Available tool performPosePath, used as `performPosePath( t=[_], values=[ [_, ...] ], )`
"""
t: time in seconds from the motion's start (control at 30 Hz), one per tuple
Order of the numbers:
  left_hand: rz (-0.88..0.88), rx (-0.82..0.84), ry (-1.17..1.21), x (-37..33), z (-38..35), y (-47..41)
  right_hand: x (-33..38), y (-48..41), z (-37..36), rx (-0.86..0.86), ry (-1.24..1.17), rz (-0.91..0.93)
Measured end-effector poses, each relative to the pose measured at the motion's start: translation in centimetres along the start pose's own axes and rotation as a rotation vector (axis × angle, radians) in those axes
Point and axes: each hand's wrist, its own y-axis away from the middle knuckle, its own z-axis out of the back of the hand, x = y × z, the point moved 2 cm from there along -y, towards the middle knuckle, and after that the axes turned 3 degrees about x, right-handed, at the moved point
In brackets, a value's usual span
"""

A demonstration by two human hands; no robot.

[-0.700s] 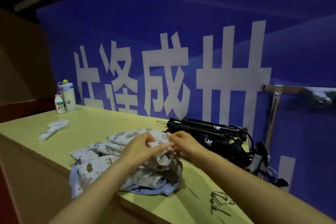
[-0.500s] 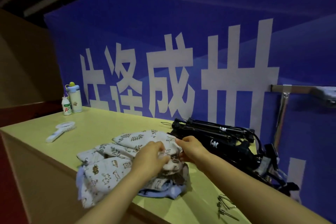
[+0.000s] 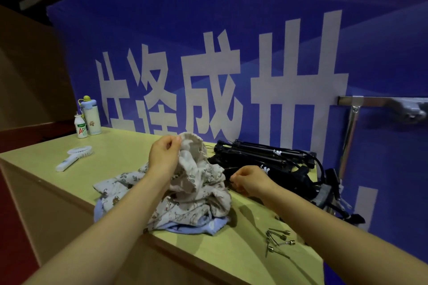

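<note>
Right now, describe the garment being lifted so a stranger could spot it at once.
On the yellow-green table under the blue banner lies a heap of printed baby clothes. The left hand pinches one cream garment up from it, the only piece raised above the heap.

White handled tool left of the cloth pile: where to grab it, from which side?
Take the white handled tool by its straight handle, from above on the near side. It lies flat, handle end toward the table's near edge; the round head is wider and points at the bottles.
</note>
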Motion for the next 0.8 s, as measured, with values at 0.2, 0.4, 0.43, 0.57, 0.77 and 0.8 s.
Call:
performPosePath(
  t=[0.2,0.4,0.43,0.57,0.77,0.8],
  values=[
    [-0.032,-0.106,0.054,-2.9,0.3,-0.5,-1.9,4.2,2.5,0.178,0.657,-0.001],
    [-0.013,-0.154,-0.068,-3.3,-0.3,0.2,-3.6,7.7,2.2,0.189,0.838,0.024],
    [-0.004,-0.137,-0.056,-3.3,-0.7,0.7,-3.8,7.9,2.1,0.179,0.858,0.031],
    [0.014,-0.063,-0.032,-3.0,-1.9,2.6,-4.7,8.8,1.9,0.148,0.899,0.056],
    [0.042,-0.019,-0.039,-2.8,-3.0,4.3,-5.4,9.2,1.8,0.102,0.892,0.098],
    [0.043,-0.011,-0.043,-2.8,-3.2,4.5,-5.4,9.3,1.8,0.100,0.887,0.109]
  ],
)
